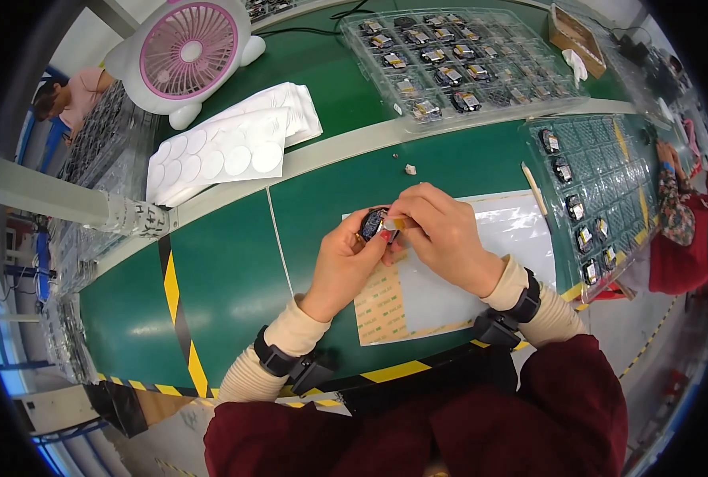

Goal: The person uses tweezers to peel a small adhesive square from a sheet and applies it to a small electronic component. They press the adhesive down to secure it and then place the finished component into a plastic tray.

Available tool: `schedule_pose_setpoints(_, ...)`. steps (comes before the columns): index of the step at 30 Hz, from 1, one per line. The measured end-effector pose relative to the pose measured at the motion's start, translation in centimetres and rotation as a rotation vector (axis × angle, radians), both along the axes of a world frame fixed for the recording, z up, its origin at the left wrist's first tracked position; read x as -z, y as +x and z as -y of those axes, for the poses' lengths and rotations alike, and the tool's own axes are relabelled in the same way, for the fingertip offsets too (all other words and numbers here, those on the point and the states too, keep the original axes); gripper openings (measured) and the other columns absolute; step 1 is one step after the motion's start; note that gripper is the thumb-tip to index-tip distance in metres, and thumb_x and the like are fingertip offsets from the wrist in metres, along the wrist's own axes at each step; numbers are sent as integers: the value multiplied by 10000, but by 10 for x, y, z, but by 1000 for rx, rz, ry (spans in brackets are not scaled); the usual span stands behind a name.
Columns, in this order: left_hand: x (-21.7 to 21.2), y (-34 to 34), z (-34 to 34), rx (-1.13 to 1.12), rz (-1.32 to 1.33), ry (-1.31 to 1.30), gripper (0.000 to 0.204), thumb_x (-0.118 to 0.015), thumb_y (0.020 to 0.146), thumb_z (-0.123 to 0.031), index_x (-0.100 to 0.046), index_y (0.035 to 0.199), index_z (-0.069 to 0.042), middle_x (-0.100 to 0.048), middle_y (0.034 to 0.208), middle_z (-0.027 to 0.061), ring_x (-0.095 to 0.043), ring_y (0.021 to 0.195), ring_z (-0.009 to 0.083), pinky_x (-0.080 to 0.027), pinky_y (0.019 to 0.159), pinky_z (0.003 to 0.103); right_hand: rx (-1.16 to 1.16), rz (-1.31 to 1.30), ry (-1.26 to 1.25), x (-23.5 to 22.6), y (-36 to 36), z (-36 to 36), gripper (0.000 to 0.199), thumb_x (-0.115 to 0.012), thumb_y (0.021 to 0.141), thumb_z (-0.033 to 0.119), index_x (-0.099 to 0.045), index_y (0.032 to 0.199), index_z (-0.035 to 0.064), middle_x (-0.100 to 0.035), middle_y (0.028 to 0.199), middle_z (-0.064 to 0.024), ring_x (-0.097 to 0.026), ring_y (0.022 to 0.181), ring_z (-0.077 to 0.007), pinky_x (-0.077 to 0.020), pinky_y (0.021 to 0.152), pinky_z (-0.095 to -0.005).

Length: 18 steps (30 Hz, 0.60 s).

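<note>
In the head view, I hold a small, rounded black electronic part (373, 225) above the middle of a smooth green table (219, 246), over the far left corner of a glossy white rectangular sheet (481, 278). My left hand (344, 262) grips the part between thumb and curled fingers; my right hand (449, 238) meets it at the edge, thumb and forefinger pinching a small yellowish piece (400, 223). Whether that piece is joined to the part, I cannot tell.

Ribbed cream cuffs (296, 330) and black wristbands (274, 358) cover my wrists. A matte tan paper strip (379, 298) runs along the sheet's left side, near the table's near edge, where yellow-and-black striped tape (397, 372) is laid. Beyond the sheet sits a small pale, irregular lump (410, 169).

Toward the table's right edge, a thin pale stick (534, 189) lies beside a clear, moulded plastic tray (620, 191) carrying dark parts in its left-hand pockets. Past the pale rail (338, 157) at the table's far edge are a second, fuller clear plastic tray (497, 115), white paper sheets with round stickers (242, 147) and a white-and-pink plastic fan (191, 52).
</note>
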<state>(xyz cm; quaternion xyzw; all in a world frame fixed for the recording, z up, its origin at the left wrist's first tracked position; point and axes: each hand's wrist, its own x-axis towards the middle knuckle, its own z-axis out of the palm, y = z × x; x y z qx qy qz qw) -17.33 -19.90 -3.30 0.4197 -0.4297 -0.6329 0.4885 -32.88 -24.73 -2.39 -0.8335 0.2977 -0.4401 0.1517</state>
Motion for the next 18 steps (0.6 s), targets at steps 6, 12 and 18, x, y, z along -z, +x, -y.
schedule_pose_setpoints(6, -2, 1, 1, 29, -30, 52, 200, -423, 875, 11, -502, 1058, 31, -587, 902, 78, -565, 739, 127, -456, 632, 229, -74, 20, 57, 5, -2, 0, 224, -568, 650, -105, -542, 837, 16, -547, 796, -78, -550, 598, -190, -449, 495, -273)
schedule_pose_setpoints(12, -4, 1, 2, 12, -134, 137, 176, -422, 877, -2, -499, 1032, 32, -589, 882, 84, -564, 715, 129, -453, 612, 227, -103, -7, 108, 3, -3, -2, 216, -549, 674, -110, -528, 849, 14, -536, 801, -87, -550, 605, -197, -458, 525, -275)
schedule_pose_setpoints(18, -5, 3, 6, -57, -110, 269, 165, -427, 869, 0, -459, 1027, 40, -610, 926, 129, -554, 670, 117, -454, 586, 223, 91, -2, 323, -6, -15, 46, 58, -550, 760, -7, -549, 818, -4, -561, 757, -108, -556, 617, -218, -452, 563, -298)
